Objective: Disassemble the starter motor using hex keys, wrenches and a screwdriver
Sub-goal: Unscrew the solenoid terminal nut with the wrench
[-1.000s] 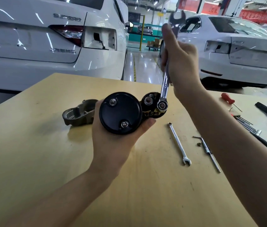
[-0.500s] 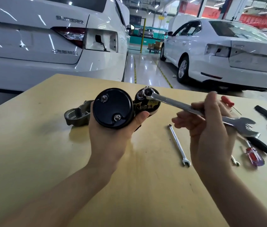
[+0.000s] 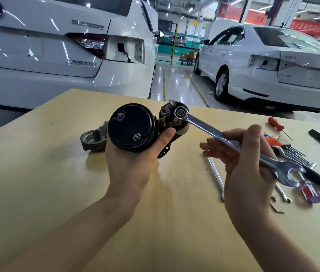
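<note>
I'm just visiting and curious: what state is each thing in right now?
Starter motor: held up off the table, black end cap still on.
Left hand: grips the motor.
Big wrench: ring end over a terminal nut.
Right hand: holds the wrench shaft.
Small wrench: lying on the table.
Hex keys: lying on the table.

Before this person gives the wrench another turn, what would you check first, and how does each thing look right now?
1. Ring end of the wrench seated over the nut on the smaller cylinder: ok.
2. Left hand grips the starter motor firmly: ok.
3. Right hand holds the wrench shank: ok, though the fingers look loosely placed.
4. Room for the swing: ok above; below, the tools on the table lie close.
5. Nut already loose: cannot tell.
6. Motor braced on the table: not ok, it is held in the air.
</note>
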`<action>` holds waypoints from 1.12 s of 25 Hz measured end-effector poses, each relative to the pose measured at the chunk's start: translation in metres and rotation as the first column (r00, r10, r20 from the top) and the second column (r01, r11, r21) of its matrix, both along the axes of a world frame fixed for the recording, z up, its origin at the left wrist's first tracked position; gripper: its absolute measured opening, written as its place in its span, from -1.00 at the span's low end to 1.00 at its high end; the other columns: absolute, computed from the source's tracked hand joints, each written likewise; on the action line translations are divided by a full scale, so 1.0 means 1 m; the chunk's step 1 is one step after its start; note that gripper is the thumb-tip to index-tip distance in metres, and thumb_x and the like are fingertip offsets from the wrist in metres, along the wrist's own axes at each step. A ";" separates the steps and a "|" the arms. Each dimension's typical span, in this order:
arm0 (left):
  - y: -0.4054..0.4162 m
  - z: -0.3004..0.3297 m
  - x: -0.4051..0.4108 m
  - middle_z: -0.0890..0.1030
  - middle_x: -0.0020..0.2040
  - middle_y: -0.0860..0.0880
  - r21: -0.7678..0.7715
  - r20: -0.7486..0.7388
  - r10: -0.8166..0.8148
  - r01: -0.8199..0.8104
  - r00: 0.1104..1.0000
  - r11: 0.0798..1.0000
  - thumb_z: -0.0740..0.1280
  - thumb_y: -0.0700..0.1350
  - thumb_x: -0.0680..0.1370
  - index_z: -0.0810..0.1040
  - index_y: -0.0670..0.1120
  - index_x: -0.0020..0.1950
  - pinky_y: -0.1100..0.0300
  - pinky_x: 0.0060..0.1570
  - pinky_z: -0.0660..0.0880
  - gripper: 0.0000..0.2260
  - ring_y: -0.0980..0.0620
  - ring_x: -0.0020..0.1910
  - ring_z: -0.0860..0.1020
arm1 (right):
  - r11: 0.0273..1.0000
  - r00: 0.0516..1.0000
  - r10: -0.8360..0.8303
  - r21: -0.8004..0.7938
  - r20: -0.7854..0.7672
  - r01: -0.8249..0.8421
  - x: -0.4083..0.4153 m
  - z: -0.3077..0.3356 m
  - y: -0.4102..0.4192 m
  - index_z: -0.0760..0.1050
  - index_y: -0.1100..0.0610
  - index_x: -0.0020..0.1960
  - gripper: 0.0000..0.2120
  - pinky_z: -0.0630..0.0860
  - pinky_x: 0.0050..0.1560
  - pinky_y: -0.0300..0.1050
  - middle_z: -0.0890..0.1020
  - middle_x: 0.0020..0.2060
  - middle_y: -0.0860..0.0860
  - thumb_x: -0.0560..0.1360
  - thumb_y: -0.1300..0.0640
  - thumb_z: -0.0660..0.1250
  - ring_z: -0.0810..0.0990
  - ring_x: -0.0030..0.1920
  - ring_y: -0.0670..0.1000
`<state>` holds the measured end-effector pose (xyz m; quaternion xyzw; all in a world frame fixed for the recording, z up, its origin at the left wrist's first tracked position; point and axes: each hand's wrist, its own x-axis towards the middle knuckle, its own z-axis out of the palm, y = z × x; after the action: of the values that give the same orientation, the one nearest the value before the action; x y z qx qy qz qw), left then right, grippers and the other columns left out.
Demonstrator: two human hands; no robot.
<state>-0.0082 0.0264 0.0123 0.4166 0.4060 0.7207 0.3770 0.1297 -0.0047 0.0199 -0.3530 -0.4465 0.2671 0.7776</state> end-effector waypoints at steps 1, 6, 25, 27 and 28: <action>0.000 0.000 0.001 0.67 0.04 0.02 0.000 -0.004 0.001 -0.001 1.000 1.000 0.53 0.15 0.09 0.55 -0.14 0.16 0.29 0.15 0.50 -0.29 0.16 0.06 0.61 | 1.000 1.000 -0.002 -0.005 -0.005 0.002 0.000 -0.001 0.000 0.55 0.07 -0.28 -0.62 0.56 -0.31 -0.15 0.66 -0.40 0.11 0.57 -0.08 0.14 0.67 -0.35 0.16; 0.001 -0.001 0.000 0.66 0.05 0.00 0.005 -0.015 0.003 -0.003 1.000 1.000 0.52 0.18 0.08 0.55 -0.14 0.17 0.29 0.15 0.50 -0.26 0.14 0.06 0.60 | 1.000 0.999 -0.028 -0.012 -0.040 0.027 0.006 0.023 0.015 0.55 0.04 -0.42 -0.50 0.47 -0.44 -0.15 0.56 -0.55 0.06 0.61 -0.07 0.10 0.54 -0.56 0.07; 0.001 -0.004 0.001 0.64 0.03 -0.12 0.085 -0.064 -0.043 0.049 0.997 0.995 0.55 0.12 0.10 0.52 -0.26 0.15 0.23 0.08 0.54 -0.26 0.02 0.03 0.61 | 0.989 0.991 -0.070 0.119 -0.113 0.084 0.007 0.105 0.047 0.51 0.10 -0.36 -0.60 0.26 -0.53 -0.23 0.38 -0.60 -0.06 0.59 -0.03 0.24 0.31 -0.62 -0.06; 0.000 -0.004 0.000 0.65 0.03 -0.09 0.080 -0.051 -0.050 0.053 0.997 0.995 0.55 0.11 0.10 0.52 -0.23 0.15 0.35 -0.01 0.52 -0.27 0.08 0.01 0.61 | 1.000 0.986 -0.007 -0.018 -0.165 0.004 0.017 0.077 0.028 0.50 0.14 -0.27 -0.71 0.34 -0.54 -0.23 0.45 -0.58 -0.05 0.54 -0.02 0.33 0.38 -0.60 -0.08; 0.000 -0.004 0.000 0.65 0.03 -0.07 0.074 -0.050 -0.046 0.050 0.998 0.996 0.56 0.11 0.10 0.53 -0.22 0.16 0.40 -0.04 0.51 -0.27 0.11 0.01 0.61 | 0.995 0.977 0.038 -0.082 -0.211 -0.056 0.019 0.063 0.021 0.47 0.12 -0.27 -0.74 0.37 -0.54 -0.25 0.47 -0.57 -0.05 0.50 0.00 0.37 0.41 -0.59 -0.09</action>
<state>-0.0081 0.0265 0.0086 0.4574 0.3777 0.7158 0.3684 0.1483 0.0158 0.0824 -0.3460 -0.3584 0.3404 0.7975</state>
